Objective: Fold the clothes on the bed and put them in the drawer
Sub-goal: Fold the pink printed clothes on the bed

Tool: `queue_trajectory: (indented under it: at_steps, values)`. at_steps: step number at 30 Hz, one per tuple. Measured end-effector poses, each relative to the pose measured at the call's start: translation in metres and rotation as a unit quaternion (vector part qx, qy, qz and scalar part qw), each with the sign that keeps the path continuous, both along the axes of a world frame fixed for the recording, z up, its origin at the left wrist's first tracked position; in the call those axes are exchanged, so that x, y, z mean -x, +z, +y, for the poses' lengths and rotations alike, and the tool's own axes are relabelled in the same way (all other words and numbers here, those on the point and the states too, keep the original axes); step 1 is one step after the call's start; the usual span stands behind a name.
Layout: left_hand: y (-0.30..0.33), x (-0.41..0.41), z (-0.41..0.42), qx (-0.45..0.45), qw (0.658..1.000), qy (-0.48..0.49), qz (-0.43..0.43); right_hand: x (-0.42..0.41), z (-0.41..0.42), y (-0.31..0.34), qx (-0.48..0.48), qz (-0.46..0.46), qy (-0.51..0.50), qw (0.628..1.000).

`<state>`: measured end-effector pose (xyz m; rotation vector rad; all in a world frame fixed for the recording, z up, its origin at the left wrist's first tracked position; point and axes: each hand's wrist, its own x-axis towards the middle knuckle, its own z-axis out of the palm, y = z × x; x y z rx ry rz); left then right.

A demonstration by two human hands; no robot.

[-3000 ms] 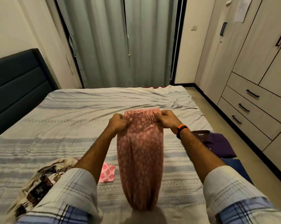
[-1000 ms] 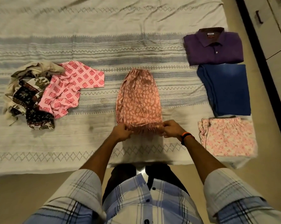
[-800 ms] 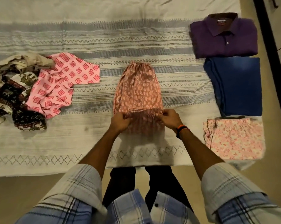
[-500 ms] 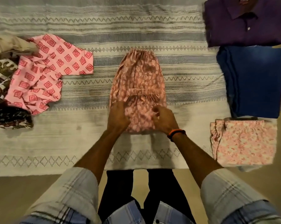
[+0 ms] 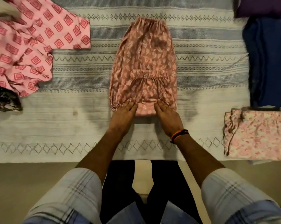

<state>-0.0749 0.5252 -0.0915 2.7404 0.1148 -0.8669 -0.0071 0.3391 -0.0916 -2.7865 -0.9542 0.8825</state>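
On the striped woven bedspread point(image 5: 201, 50), the folded salmon-pink printed cotton trousers point(image 5: 144, 54) lie centred; a crumpled pink diamond-print top point(image 5: 31, 46) lies left, a folded dark blue garment point(image 5: 270, 62) right, with a folded pale pink floral garment point(image 5: 257, 135) nearer.

The bed point(image 5: 201, 110) is covered by a pale spread with grey woven bands and zigzag rows. At its middle lies a dusty-pink printed garment point(image 5: 144, 62), partly folded. To that garment's left lies a rumpled pink top with red squares point(image 5: 31, 46), with a dark patterned cloth point(image 5: 4, 99) at its near edge. To the garment's right lie a blue folded piece point(image 5: 270, 62), a purple one point(image 5: 262, 7) beyond it, and a folded pale floral piece point(image 5: 257, 135) nearer the bed's edge.
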Motion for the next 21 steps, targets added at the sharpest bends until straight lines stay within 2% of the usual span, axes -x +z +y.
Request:
queue_trajectory:
  at_steps: [7,12,21]
  values:
    - [0.071,-0.008,0.008,-0.001,1.000,0.007,0.021,-0.014,-0.002,0.065,0.053,0.004,0.004,0.999]
    - [0.120,0.008,0.006,0.011,0.999,-0.002,0.043,0.003,-0.013,0.110,0.053,0.052,-0.004,0.997]
    - [0.142,0.024,0.003,0.048,0.994,0.021,0.091,0.017,-0.024,0.139,0.044,0.126,-0.039,0.990]
